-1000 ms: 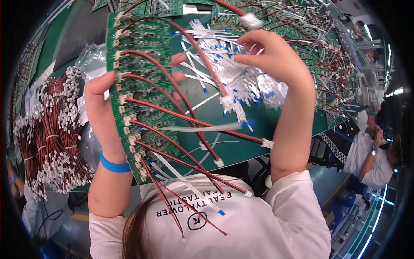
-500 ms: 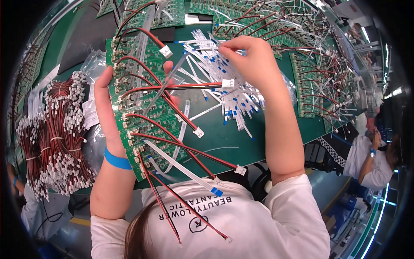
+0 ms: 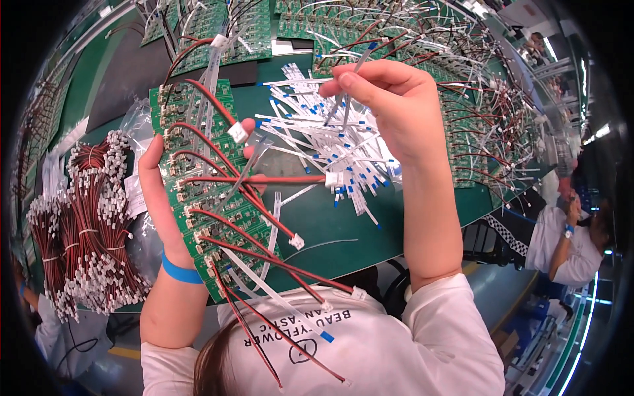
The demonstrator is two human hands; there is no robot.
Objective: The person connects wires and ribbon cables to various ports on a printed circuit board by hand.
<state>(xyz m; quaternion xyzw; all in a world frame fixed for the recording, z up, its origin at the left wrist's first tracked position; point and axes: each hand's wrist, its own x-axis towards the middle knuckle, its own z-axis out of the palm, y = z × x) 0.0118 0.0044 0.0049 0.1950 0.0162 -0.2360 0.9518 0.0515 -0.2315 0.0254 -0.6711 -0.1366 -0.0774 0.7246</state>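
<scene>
A long green circuit board (image 3: 247,214) is held tilted in my left hand (image 3: 158,191), its thumb along one edge and fingertips at the other. Red-and-black leads with white plugs (image 3: 335,179) stick out from it, along with several flat ribbon cables (image 3: 267,287). My right hand (image 3: 406,112) is raised, thumb and forefinger pinched on a thin flat ribbon cable (image 3: 363,58) with a blue end. How many cables are in that pinch cannot be made out. Below it lies a loose pile of white ribbon cables with blue ends (image 3: 330,142).
Bundled red-and-black leads (image 3: 86,224) lie at left, beside clear plastic bags (image 3: 139,122). More wired green boards (image 3: 469,145) cover the green table's back and right side. A dark mat (image 3: 125,86) lies back left. Another person (image 3: 561,237) sits at far right.
My right hand has lifted a ribbon cable from the pile, its blue end now pointing up. The board in my left hand sits lower in view.
</scene>
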